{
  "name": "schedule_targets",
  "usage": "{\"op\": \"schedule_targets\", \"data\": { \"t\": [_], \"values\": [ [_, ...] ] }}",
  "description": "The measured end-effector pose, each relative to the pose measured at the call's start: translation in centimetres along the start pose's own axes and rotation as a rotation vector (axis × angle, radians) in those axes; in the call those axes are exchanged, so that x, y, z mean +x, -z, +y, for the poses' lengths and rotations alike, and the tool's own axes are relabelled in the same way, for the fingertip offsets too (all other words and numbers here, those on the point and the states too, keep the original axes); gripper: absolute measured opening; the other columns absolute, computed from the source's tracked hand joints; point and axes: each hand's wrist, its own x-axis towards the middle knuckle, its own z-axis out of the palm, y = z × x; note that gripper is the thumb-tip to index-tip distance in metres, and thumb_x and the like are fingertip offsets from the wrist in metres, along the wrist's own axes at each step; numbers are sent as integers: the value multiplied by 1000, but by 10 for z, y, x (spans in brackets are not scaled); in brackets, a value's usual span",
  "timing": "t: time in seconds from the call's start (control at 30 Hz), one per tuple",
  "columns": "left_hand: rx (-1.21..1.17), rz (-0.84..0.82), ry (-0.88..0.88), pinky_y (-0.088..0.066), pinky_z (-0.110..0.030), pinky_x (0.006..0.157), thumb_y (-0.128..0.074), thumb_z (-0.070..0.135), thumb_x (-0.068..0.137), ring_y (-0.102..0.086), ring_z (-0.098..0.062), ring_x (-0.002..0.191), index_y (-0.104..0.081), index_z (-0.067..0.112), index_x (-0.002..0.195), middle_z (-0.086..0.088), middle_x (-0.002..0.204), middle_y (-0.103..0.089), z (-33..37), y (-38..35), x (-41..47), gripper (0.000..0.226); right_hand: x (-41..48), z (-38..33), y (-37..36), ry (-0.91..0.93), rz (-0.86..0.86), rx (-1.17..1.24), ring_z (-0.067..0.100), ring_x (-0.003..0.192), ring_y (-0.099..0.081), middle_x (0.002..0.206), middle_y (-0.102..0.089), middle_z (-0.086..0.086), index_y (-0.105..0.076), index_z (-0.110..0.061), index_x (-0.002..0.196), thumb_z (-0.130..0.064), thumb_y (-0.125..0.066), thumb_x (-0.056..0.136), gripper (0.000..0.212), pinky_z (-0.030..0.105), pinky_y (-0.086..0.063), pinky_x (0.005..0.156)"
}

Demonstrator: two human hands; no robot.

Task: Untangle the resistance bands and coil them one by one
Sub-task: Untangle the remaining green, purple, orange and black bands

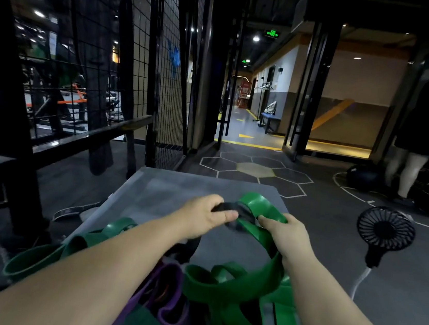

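The bench (178, 185) stands straight ahead, with a tangle of bands (208, 291) heaped on its near end. Above its middle, the left hand (204, 216) pinches a narrow band (229, 207). Just to its right, the right hand (284, 234) grips a wide band (259, 203). A fan (385, 228) stands on the floor right of the bench. A wire partition (139, 58) rises on the left, and a corridor (242, 122) opens behind.
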Motion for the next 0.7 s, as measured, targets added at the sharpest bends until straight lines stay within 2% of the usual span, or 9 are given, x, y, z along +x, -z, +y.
{"op": "schedule_targets", "data": {
  "t": [0.13,0.2,0.27,0.33,0.43,0.5,0.6,0.67,0.7],
  "values": [
    [-355,111,-60,-31,-32,64,-63,55,74,-38,-12,53,-45,21,67,10,54,-42,4,14,-2,39,0,13,-4,-98,-3,105,36,73,-71,80,-73,18,-66,-6,94,-18,-83,75,28,54,-59,75],
    [-522,108,-94,-28,-32,60,-65,53,68,-33,-11,51,-46,24,63,11,52,-37,3,15,-5,35,1,13,-8,-109,-42,106,36,75,-71,81,-73,17,-67,-8,94,-21,-83,74,29,54,-59,77],
    [-610,49,-173,-25,-27,54,-67,42,71,-30,-9,51,-46,25,60,9,55,-33,5,14,-11,30,3,12,-10,-144,-96,100,35,77,-72,82,-74,17,-68,-7,95,-23,-84,74,31,52,-59,79],
    [-633,-20,-247,-24,-23,52,-67,26,73,-29,-7,50,-43,20,61,7,55,-32,11,16,-17,27,4,15,-8,-194,-157,82,37,80,-72,84,-75,17,-69,-6,96,-26,-85,71,36,55,-57,82],
    [-610,-65,-289,-25,-21,52,-66,28,61,-29,-7,48,-44,21,56,6,51,-34,16,21,-22,24,3,22,-3,-282,-172,66,39,83,-71,86,-74,19,-70,-4,97,-30,-86,70,41,58,-56,83],
    [-613,-25,-247,-26,-23,52,-64,25,61,-30,-9,48,-46,24,50,5,50,-35,13,23,-23,21,2,25,0,-301,-159,58,39,80,-71,84,-74,20,-70,-2,96,-27,-85,73,38,57,-56,81],
    [-716,56,-178,-24,-24,51,-57,12,64,-29,-10,45,-44,18,52,-2,49,-31,2,22,-28,19,0,24,2,-262,-140,39,38,76,-71,81,-74,20,-69,-2,95,-25,-83,76,33,53,-58,78],
    [-727,17,-192,-26,-22,50,-57,13,63,-29,-9,45,-44,19,51,0,48,-32,-2,19,-35,19,-2,20,2,-225,-121,26,36,75,-71,81,-73,19,-68,-3,94,-23,-82,77,30,48,-59,75],
    [-659,-13,-204,-27,-21,50,-59,16,62,-30,-9,45,-45,23,50,3,48,-34,-3,19,-39,21,-3,19,3,-205,-126,20,35,75,-71,82,-73,18,-68,-2,95,-22,-81,78,29,43,-59,71]
  ]
}}
